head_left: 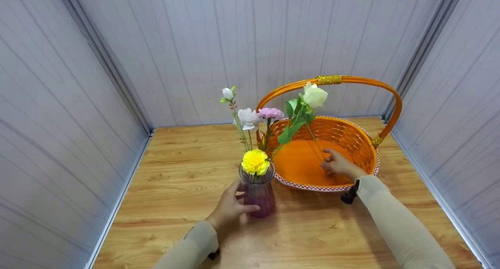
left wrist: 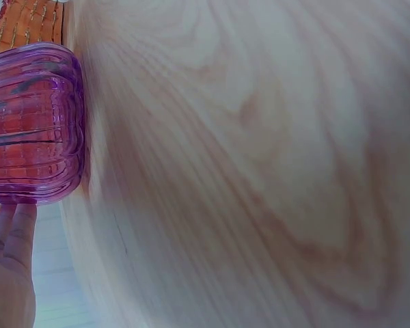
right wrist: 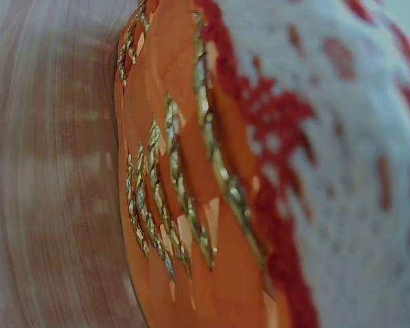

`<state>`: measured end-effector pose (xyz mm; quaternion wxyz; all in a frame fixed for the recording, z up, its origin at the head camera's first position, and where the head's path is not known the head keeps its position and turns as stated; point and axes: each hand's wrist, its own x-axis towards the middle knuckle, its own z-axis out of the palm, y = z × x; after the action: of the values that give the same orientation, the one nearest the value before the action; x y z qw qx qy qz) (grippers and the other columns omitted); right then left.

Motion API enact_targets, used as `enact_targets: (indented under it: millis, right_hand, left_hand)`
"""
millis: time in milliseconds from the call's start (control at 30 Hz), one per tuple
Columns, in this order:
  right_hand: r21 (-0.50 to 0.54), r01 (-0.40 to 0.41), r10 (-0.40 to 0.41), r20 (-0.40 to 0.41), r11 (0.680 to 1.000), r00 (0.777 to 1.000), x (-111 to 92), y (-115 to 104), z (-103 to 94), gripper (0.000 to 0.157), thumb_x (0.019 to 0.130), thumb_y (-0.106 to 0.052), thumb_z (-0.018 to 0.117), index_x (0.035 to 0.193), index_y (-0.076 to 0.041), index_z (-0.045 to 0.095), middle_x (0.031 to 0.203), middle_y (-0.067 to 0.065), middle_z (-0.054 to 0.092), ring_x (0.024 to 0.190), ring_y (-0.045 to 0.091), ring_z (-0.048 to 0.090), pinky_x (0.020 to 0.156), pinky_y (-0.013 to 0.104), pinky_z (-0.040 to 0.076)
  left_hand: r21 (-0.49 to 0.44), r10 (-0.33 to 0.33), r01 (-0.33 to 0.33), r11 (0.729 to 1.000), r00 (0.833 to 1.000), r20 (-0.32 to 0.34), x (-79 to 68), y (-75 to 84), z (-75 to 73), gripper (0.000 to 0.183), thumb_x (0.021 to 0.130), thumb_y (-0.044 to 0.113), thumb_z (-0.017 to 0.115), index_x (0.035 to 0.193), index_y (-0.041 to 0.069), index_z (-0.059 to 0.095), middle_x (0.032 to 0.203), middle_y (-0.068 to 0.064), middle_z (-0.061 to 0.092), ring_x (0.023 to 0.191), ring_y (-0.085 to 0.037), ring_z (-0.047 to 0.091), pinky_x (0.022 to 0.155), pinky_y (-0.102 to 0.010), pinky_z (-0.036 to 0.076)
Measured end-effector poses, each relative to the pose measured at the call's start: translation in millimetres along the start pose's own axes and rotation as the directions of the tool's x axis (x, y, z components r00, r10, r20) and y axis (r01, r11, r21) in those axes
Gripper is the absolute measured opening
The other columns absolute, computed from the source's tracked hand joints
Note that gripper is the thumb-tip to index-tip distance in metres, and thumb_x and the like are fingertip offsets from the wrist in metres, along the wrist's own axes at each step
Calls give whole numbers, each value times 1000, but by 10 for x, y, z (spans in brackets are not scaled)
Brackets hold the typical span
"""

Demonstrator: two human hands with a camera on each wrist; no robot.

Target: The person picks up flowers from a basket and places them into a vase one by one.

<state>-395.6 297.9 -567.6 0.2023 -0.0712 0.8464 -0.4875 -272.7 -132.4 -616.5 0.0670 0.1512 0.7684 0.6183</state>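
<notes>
My left hand (head_left: 230, 206) holds a glass vase (head_left: 262, 198), clear at the rim and purple below, which stands on the table. In the left wrist view the vase (left wrist: 34, 130) shows its ribbed purple lower part, with fingers (left wrist: 17, 236) against it. From the vase rise a yellow carnation (head_left: 255, 162), a white flower (head_left: 248, 118), a pink carnation (head_left: 270, 113) and a stem with a white bud (head_left: 227, 93). Over the basket, my right hand (head_left: 338, 164) pinches the thin stem of a white rose (head_left: 315, 95), whose leafy head tilts left.
An orange woven basket (head_left: 367, 152) with a tall arched handle (head_left: 394, 101) stands right of the vase. Its braided red-and-white rim (right wrist: 273, 137) fills much of the right wrist view. Pale panel walls (head_left: 195, 46) enclose the wooden table (head_left: 175, 175).
</notes>
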Motion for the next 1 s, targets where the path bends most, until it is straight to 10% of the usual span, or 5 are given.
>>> enact_targets:
  millis: [467,733,1000]
  right_hand:
    - [-6,36,-36,-257,999,966,-8,4,-40,47,117,-19,49,154,10,46,86,5,58,62,10,46,55,24,42]
    - [-35,51,-61,-384,998,921,-4,15,-43,43,117,-18,47,145,13,56,136,34,62,103,23,58,79,22,47]
    - [-43,91,-100,-450,995,888,-8,25,-44,35,117,-13,46,135,14,61,136,36,63,99,15,58,81,19,46]
  left_hand:
    - [31,13,-13,999,1000,2,2,14,-5,66,80,23,99,130,9,58,134,-14,63,129,-32,62,116,-53,57]
    - [35,14,-14,999,1000,-2,1,11,0,67,79,24,100,129,9,59,134,-14,62,129,-31,62,116,-52,57]
    - [33,0,0,999,1000,-7,4,5,3,66,79,25,100,129,9,59,135,-13,62,129,-31,62,116,-53,57]
